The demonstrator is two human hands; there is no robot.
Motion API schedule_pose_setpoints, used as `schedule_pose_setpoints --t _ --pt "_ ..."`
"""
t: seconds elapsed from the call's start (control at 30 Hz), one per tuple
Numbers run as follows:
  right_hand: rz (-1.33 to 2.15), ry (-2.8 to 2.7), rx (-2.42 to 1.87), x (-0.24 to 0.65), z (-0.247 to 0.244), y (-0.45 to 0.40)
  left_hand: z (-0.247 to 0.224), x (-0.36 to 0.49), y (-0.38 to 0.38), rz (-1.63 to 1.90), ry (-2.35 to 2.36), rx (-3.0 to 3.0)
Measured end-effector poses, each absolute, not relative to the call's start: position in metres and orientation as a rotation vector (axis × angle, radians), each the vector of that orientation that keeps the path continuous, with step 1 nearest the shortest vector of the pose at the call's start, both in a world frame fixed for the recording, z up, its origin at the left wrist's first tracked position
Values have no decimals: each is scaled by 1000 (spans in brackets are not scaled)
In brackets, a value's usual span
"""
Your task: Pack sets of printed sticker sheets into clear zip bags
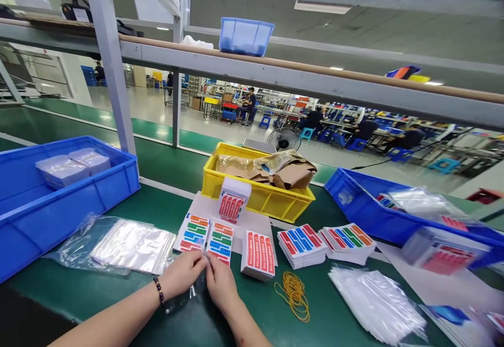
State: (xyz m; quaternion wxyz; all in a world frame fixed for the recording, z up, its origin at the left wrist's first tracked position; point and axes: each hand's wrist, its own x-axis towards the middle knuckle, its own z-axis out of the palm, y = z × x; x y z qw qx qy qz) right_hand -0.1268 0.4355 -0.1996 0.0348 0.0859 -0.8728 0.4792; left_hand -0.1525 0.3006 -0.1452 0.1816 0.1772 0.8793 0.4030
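A transparent plastic bag hangs between my two hands, close to the table edge. My left hand, with a beaded bracelet on its wrist, pinches one side of the bag's top. Thumb and fingers of my right hand are closed on the other side. Just beyond them lie two stacks of printed sticker sheets, a left stack and a right stack, coloured orange, green, blue and red. A block of red label cards sits right of my right hand. To the left rests a pile of flat plastic bags.
Yellow rubber bands, more card stacks and plastic bags lie to the right. A yellow bin stands behind, between a left blue bin and a right blue bin. A metal shelf crosses above.
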Motion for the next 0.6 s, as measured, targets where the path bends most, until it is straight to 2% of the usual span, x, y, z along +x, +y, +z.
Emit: schedule_pose_setpoints --t 0.1,0.2,0.37,0.47,0.6 --pt "1186 -2791 338 -125 -198 439 -154 -165 309 1341 2379 360" --pt "1064 -2874 350 -125 -198 439 -163 -169 312 1430 2288 219" --pt "1447 -2712 322 -124 -193 443 -171 -167 310 1487 2217 221" --pt "1544 -2761 257 -127 -192 448 -173 -165 308 1522 2172 234" --pt "1741 -2720 401 -131 -200 454 -172 -162 306 1476 2183 311"
